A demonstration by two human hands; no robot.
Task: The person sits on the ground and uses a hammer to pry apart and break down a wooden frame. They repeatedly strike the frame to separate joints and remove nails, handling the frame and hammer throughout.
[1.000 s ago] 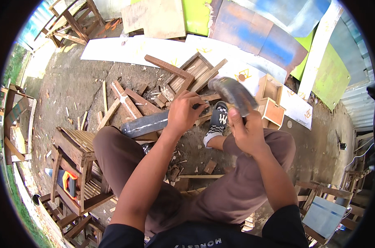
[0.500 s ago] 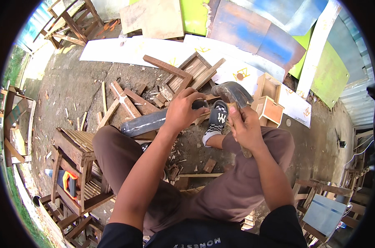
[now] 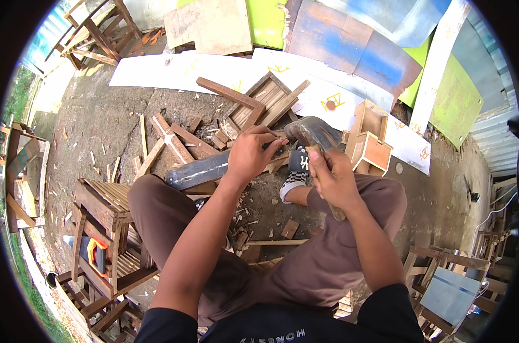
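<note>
My right hand (image 3: 335,178) is wrapped around the wooden handle of a hammer (image 3: 312,130). Its broad dark metal head hangs close to the right of my left fingertips. Thumb and fingertips of my left hand (image 3: 251,153) are pinched together over the right end of a long dark metal bar (image 3: 199,170) with a worn pale streak. Whatever sits in that pinch is too small to make out. Below the hammer head is my shoe (image 3: 298,163), partly covered by it.
Wood offcuts (image 3: 173,139) and a shallow wooden frame (image 3: 262,103) lie beyond the bar. Small wooden boxes (image 3: 374,134) stand right of the hammer. A slatted stool (image 3: 108,211) and a handsaw (image 3: 96,253) are at my left. White sheets (image 3: 173,70) lie farther off.
The hammer has come down and left, closer to my left hand. My left fingertips have closed into a pinch and shifted slightly over the bar's end.
</note>
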